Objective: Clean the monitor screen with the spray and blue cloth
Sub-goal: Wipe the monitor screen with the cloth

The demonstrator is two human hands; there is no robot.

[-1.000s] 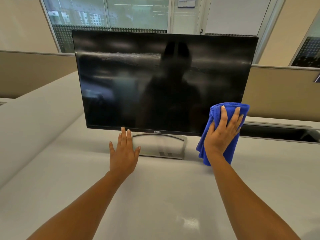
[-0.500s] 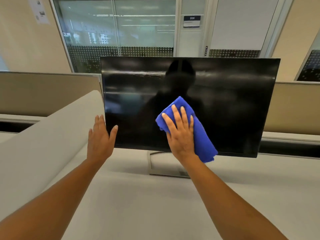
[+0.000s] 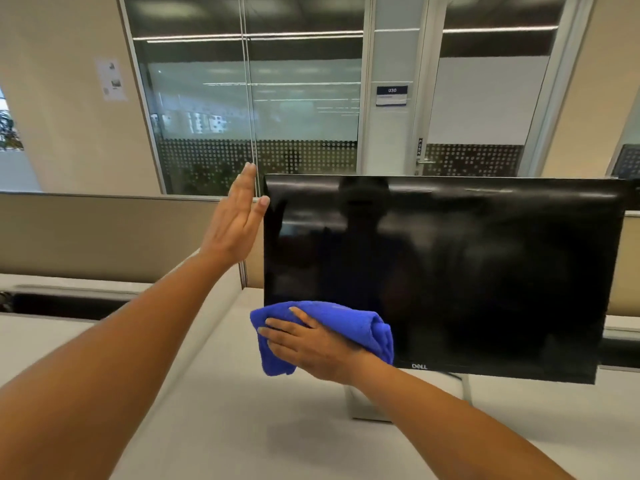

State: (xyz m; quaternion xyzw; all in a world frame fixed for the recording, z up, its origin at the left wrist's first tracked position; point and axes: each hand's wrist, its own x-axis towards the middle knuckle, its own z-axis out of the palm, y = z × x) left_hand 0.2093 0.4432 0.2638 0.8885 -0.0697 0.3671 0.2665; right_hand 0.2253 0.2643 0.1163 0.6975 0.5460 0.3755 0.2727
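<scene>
Though two hands were raised, only one cloth and one monitor showed, with a single stand beneath the screen. At the far left one low partition [image 3: 104, 233] ran behind the desk [image 3: 225, 438], and bare desk surface lay in front of it, leaving open room to the left of the screen. Next, the left hand [image 3: 239, 220] stood upright with its fingers straight and together, holding nothing; its thumb tip was at the monitor's top left corner, though whether it touched the edge could not be told. Below it, the blue cloth [image 3: 356, 323] sat bunched over the screen's lower left corner, spilling past the left edge and hanging below the bottom edge. The right hand [image 3: 311, 344] lay flat on that cloth, fingers stretched leftward and slightly spread, pressing it against the glass. Rightward, the monitor [image 3: 485, 271] spread dark and streaked, its right edge close to the frame's border. The stand [image 3: 363, 408] rested on the desk just behind the right forearm. A glass wall [image 3: 294, 116] rose beyond the partition.
</scene>
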